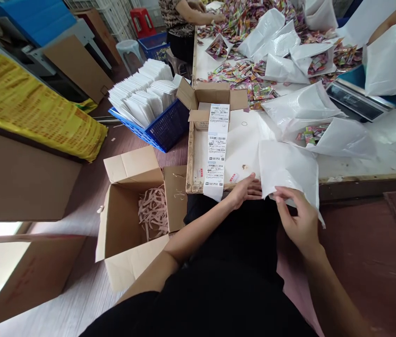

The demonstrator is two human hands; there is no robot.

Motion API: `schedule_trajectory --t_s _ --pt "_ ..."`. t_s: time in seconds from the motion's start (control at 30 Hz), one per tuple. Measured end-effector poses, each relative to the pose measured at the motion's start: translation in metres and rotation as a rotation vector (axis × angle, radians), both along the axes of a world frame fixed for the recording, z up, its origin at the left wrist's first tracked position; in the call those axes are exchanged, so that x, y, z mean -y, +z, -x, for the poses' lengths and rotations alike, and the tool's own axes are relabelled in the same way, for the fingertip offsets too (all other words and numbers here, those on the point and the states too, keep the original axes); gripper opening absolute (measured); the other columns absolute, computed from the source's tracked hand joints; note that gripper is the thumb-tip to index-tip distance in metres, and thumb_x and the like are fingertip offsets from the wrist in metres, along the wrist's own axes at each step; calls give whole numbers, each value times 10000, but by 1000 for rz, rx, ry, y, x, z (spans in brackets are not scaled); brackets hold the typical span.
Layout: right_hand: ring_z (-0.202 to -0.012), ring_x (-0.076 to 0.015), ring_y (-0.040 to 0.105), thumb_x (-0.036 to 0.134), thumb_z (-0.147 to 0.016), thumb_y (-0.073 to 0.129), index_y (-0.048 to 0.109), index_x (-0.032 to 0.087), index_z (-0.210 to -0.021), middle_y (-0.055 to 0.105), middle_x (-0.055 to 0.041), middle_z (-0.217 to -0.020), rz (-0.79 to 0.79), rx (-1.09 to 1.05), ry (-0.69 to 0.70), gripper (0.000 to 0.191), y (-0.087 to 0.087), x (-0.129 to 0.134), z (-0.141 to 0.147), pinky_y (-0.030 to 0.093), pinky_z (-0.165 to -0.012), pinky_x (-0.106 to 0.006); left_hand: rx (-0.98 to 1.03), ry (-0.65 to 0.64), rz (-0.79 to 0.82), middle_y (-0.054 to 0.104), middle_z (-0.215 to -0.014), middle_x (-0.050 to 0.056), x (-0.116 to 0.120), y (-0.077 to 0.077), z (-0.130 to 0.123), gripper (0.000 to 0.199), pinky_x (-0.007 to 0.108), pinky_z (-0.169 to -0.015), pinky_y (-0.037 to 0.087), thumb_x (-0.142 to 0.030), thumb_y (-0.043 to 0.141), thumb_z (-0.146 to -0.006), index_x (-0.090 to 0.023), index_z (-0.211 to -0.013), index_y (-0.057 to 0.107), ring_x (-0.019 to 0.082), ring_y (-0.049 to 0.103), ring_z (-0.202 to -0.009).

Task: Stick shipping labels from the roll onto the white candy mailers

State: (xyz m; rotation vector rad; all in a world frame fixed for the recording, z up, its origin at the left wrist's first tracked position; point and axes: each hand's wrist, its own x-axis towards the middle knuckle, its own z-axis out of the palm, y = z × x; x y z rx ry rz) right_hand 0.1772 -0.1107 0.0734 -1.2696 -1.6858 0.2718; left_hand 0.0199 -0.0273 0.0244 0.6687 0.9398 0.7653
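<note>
At the table's front edge lies a white bubble mailer (287, 166), its lower edge hanging over. My right hand (298, 217) pinches the mailer's lower left edge between thumb and fingers. Just left of the mailer, my left hand (243, 192) has its fingers stretched toward the mailer's lower left corner and holds nothing; whether the fingertips touch it is unclear. A strip of printed labels (216, 150) runs from a small open cardboard box (201, 122) down to the table's front edge. Behind the mailer, an open white mailer (345, 135) shows colourful small packets (313, 134) inside.
Packet piles (250, 18) and more white mailers cover the far table. A scale (357, 100) stands at right. On the left are a blue basket (170, 124) of white envelopes and a large open carton (122, 220) with paper strips. Other people's arms reach in at the top.
</note>
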Motion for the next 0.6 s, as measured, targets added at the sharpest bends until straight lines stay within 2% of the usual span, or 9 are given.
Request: schedule_trajectory --t_s 0.1,0.17,0.27,0.33,0.4,0.5,0.57,0.6 --pt "-1179 -363 568 376 -925 558 614 267 -1273 640 -156 -1204 -63 270 -230 369 1 4 -18 437 -999 -575 96 -145 56 716 -917 147 -4 -5 -15 540 387 -767 585 -637 528 -896 -117 -987 641 224 700 -761" --pt "-1218 -419 528 454 -888 596 586 218 -1332 604 -195 -1281 25 447 -277 502 1 -9 -27 408 -993 -605 104 -139 39 716 -855 123 -9 -6 -28 420 348 -711 585 -526 620 -883 -112 -952 651 203 681 -715" --pt "-984 -361 638 438 -921 505 629 182 -1276 680 -182 -1115 238 511 -209 455 7 -39 -37 485 -849 -503 99 -35 -22 677 -720 79 -26 2 -45 177 273 -664 564 -268 643 -889 -96 -846 645 140 621 -622" --pt "-841 -323 655 372 -932 454 687 163 -1177 706 -168 -939 284 454 -284 398 21 -57 -45 496 -791 -470 140 8 -93 677 -735 78 -43 20 -51 168 277 -717 575 -222 595 -915 -88 -824 644 132 631 -652" --pt "-798 -309 652 339 -909 471 727 155 -1099 702 -156 -835 243 339 -357 367 43 -73 -55 498 -789 -475 172 27 -186 706 -845 94 -62 50 -53 176 312 -793 587 -236 601 -917 -81 -848 648 157 680 -780" --pt "-767 -249 648 309 -832 558 744 162 -1018 692 -107 -821 140 -34 -312 301 81 -99 -67 510 -772 -456 123 47 -346 722 -995 107 -93 119 -61 224 291 -802 561 -251 575 -912 -48 -845 643 213 691 -1037" --pt "-742 -197 643 256 -764 594 711 142 -963 674 -76 -843 62 -415 -205 257 98 -117 -67 519 -767 -434 26 68 -451 712 -957 73 -114 169 -74 385 242 -732 497 -285 390 -928 -8 -807 628 248 638 -1150" --pt "-731 -172 637 224 -732 597 683 134 -925 664 -64 -845 13 -600 -162 229 101 -125 -63 525 -780 -420 -24 82 -540 696 -911 42 -123 189 -83 512 215 -680 451 -327 256 -904 5 -754 616 256 610 -1171"
